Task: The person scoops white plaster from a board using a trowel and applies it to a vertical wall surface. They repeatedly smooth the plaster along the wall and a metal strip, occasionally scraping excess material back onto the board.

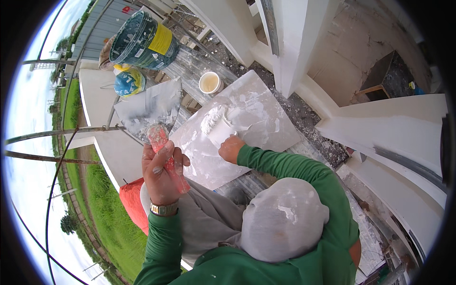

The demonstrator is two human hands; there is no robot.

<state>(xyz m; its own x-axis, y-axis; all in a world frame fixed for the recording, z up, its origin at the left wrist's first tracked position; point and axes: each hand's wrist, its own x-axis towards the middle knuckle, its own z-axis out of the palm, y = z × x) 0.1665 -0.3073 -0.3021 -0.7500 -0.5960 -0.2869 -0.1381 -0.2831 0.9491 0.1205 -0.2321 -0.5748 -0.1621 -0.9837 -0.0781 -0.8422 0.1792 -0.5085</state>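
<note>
Upright in my left hand (164, 168) is a red-handled tool (172, 167), crusted with pale putty at its upper end. Its kind does not show clearly. My right hand (231, 148) is closed at the lower end of a white, putty-smeared piece (221, 131), whose shape I cannot fully make out. A heap of white putty (214, 117) sits against that piece's top, over a pale square board (194, 164) streaked with more putty. The board lies before my grey-trousered knees.
A white tub (210, 83) stands beyond the board. Farther left are a large dark bucket (137, 45) with a yellow label, a blue-and-yellow container (129, 81) and a smeared grey sheet (152, 107). Metal poles (61, 134) edge the left side; white columns (304, 42) rise at right.
</note>
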